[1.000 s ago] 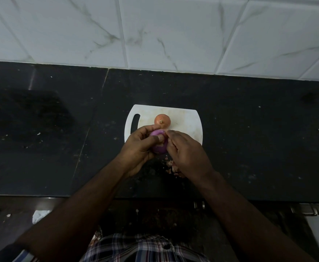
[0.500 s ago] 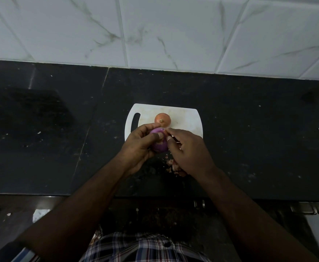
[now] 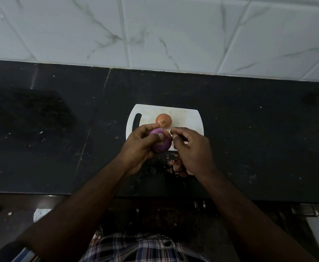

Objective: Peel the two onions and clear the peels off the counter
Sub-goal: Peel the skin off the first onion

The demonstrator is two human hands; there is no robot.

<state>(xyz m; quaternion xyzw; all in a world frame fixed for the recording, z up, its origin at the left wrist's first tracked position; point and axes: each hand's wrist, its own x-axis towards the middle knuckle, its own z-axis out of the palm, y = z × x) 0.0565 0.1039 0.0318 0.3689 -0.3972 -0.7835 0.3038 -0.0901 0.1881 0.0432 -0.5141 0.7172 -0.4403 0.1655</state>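
Over the near edge of the white cutting board (image 3: 188,118), the left hand (image 3: 136,146) cradles the purple onion (image 3: 161,143) with its fingers (image 3: 147,128) curled round the far side and the thumb laid across the top. That looks like a hold meant to keep the onion steady and turnable while the other hand works at its skin. The onion shows smooth, glossy purple over most of what can be seen, so it seems largely stripped, with perhaps a last pale scrap near its top. The right hand (image 3: 191,148) sits just beside the onion, its fingers (image 3: 179,130) bent inward with thumb and forefinger drawn close at the onion's right shoulder. Whether they pinch a sliver of peel or merely touch the skin cannot be told, since the spot is too small and dim. The second onion (image 3: 163,120), still in its dry orange-brown skin, rests on the board just behind the hands, probably parked there within reach so it cannot roll off. A small heap of peels (image 3: 175,165) lies on the dark bench (image 3: 249,138) just in front of the board and partly under the right wrist. That is most likely where scraps fall from hands held over that spot, which keeps them gathered for sweeping up later. By this reading, the first onion is close to done, while the second onion and the clearing of the peels are not yet begun.
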